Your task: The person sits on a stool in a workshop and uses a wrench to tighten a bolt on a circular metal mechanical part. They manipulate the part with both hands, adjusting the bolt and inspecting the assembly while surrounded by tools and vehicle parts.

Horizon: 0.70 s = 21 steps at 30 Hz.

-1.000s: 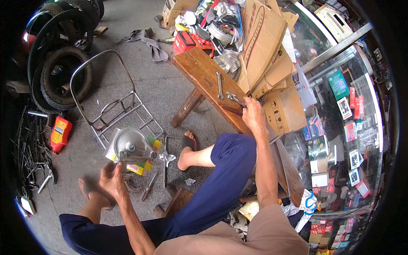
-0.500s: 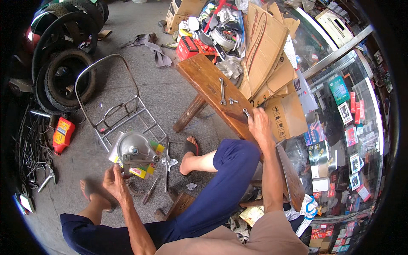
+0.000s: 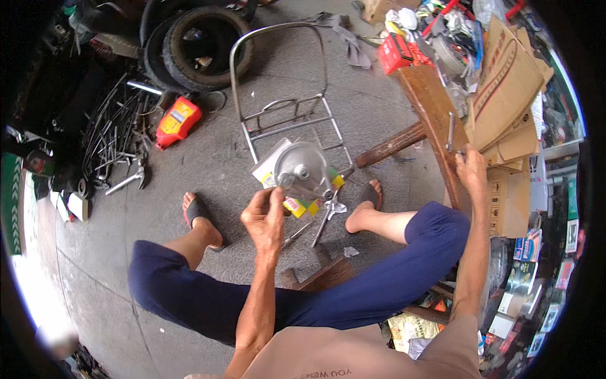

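My left hand (image 3: 264,221) grips the edge of a round silver metal hub plate (image 3: 303,163), held over yellow packaging (image 3: 297,207). My right hand (image 3: 470,170) is closed at the top of a wooden bench (image 3: 423,91), with a small metal tool mostly hidden in its fingers. Just beyond that hand a spanner (image 3: 451,129) lies on the bench. Under the plate, a metal bar (image 3: 319,234) and a screwdriver (image 3: 293,235) lie on the floor.
A tubular metal rack (image 3: 341,139) stands ahead. Tyres (image 3: 237,54), a red bottle (image 3: 177,123) and scattered tools (image 3: 129,180) lie to the left. Cardboard (image 3: 499,88), a cluttered pile (image 3: 442,50) and a glass display case (image 3: 562,271) fill the right. A wooden stool (image 3: 325,275) is between my legs.
The view has swung left, shifting the scene rightward. My left hand still holds the plate, now higher in the picture. My right hand remains at the bench, its tool now more hidden.
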Each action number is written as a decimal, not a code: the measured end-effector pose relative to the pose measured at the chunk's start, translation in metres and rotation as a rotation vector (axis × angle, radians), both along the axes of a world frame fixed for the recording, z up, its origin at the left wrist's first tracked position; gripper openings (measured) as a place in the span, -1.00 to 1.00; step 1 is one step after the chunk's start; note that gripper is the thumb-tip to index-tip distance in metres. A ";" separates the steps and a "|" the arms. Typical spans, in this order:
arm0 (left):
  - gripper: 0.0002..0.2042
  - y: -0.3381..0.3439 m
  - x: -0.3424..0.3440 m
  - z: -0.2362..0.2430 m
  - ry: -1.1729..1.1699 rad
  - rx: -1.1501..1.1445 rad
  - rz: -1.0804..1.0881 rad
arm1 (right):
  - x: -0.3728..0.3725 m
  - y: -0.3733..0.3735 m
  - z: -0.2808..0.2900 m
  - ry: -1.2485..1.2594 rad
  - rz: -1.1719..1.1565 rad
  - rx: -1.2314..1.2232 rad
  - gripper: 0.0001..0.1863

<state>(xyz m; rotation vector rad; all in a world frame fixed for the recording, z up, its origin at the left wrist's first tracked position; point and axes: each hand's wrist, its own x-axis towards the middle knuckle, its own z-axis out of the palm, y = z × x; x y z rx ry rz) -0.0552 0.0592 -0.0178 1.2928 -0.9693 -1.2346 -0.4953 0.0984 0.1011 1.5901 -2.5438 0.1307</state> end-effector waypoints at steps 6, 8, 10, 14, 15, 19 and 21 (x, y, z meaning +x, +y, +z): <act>-0.79 0.017 -0.015 0.010 0.055 0.101 -0.141 | 0.001 -0.008 0.004 -0.057 -0.111 0.020 -0.81; -0.78 0.027 -0.021 0.017 0.042 0.154 -0.215 | 0.000 -0.006 0.010 -0.228 -0.234 -0.023 -0.80; -0.77 0.034 -0.021 0.034 -0.008 0.217 -0.347 | 0.003 0.002 0.017 -0.279 -0.235 -0.153 -0.80; -0.76 0.044 -0.005 0.050 0.025 0.328 -0.534 | 0.091 0.014 0.042 -0.547 -0.123 -0.403 -0.77; -0.76 0.041 -0.001 0.060 -0.007 0.330 -0.599 | 0.118 0.016 0.041 -0.611 0.007 -0.406 -0.77; -0.67 0.010 0.009 0.104 0.088 0.263 -0.764 | 0.216 0.006 0.032 -0.867 0.479 -0.202 -0.75; -0.67 -0.011 0.010 0.114 0.071 0.212 -0.770 | 0.250 -0.003 0.006 -0.972 0.614 -0.194 -0.72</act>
